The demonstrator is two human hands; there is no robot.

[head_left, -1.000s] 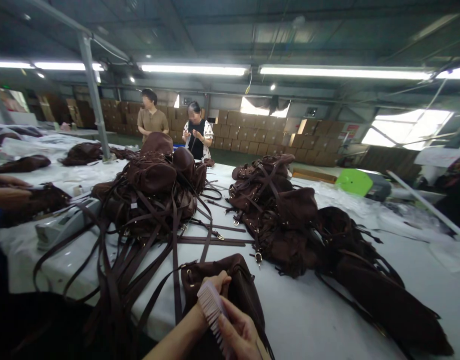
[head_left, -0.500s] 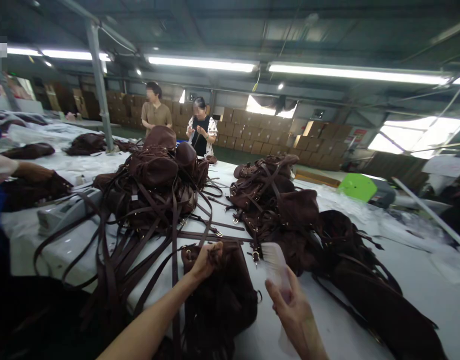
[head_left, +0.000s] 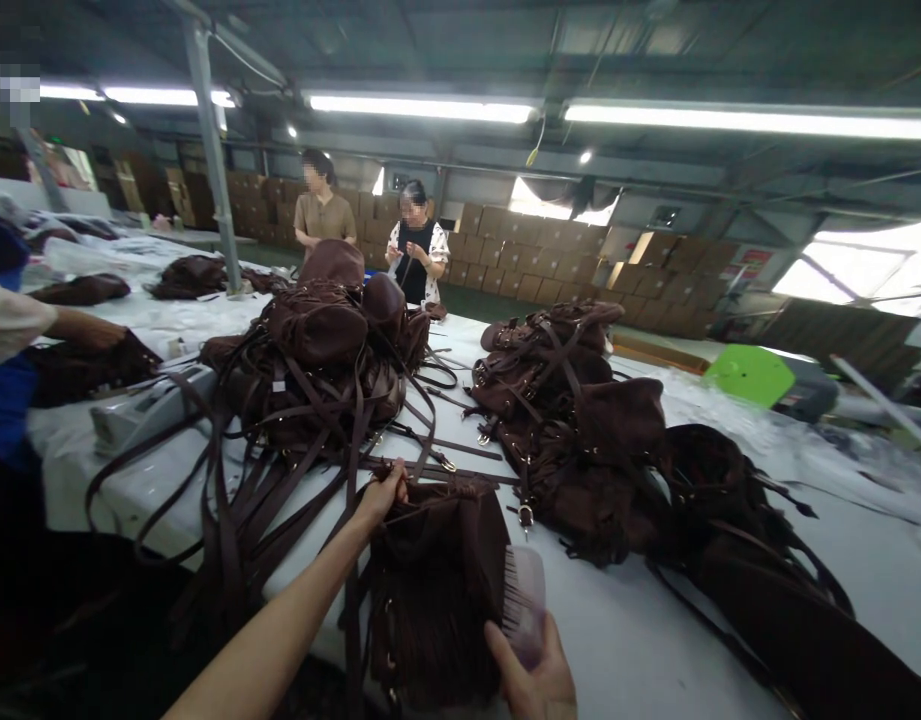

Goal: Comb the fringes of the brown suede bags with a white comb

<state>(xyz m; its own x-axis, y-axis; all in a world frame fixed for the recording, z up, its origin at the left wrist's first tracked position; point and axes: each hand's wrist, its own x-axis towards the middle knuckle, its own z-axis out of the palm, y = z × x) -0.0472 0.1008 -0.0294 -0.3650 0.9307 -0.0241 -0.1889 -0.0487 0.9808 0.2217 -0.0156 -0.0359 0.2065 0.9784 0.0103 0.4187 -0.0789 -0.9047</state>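
In front of me on the white table lies a dark brown bag (head_left: pixel 437 590) with long fringe down its front. My left hand (head_left: pixel 385 492) is closed at the bag's upper left edge, pinching a dark brown bunched part of it; exactly which part is too small to tell. My right hand (head_left: pixel 539 675) grips a pale, translucent wide comb (head_left: pixel 526 605), teeth facing left. The comb is at the bag's right side, its teeth at or close to the fringe; I cannot tell whether they touch.
Brown bags with trailing straps form a pile (head_left: pixel 317 350) ahead left and another pile (head_left: pixel 580 430) to the right. A co-worker's hand (head_left: pixel 96 330) rests on a bag at far left. Two people stand across the table (head_left: pixel 617 640). A green-sided machine (head_left: pixel 749 375) sits at right.
My right hand has brought the comb down and left to the bag's side. My left hand has shifted left and slightly up, and the bag's fringed front now shows more.
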